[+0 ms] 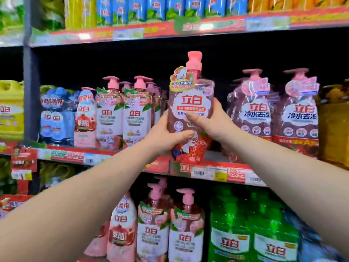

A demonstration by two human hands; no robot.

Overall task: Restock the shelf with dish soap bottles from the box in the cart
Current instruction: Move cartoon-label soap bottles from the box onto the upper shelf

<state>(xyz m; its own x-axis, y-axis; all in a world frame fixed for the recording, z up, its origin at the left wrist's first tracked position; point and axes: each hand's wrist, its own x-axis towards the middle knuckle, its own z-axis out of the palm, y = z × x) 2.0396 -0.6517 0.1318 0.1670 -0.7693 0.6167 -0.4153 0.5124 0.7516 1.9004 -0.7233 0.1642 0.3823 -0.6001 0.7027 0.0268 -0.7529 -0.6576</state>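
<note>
While the middle shelf (236, 173) is standing full of pump bottles (110, 114), we are holding one dish soap bottle (190, 104) upright at its front edge, left hand (164, 137) and right hand (215, 123) curling round its sides, thumbs pressing its front.

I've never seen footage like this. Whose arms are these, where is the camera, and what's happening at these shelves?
There is no machine here. These are a person's two bare arms, filmed by a wide-angle camera worn on their head and looking forward at shop shelves. The left hand and the right hand both grip one pink pump bottle with a duck on its label, held upright before a gap on the middle shelf. Beside the gap stand white-labelled pink bottles to the left and bagged pink bottles to the right. Green bottles stand on the shelf below.
</note>
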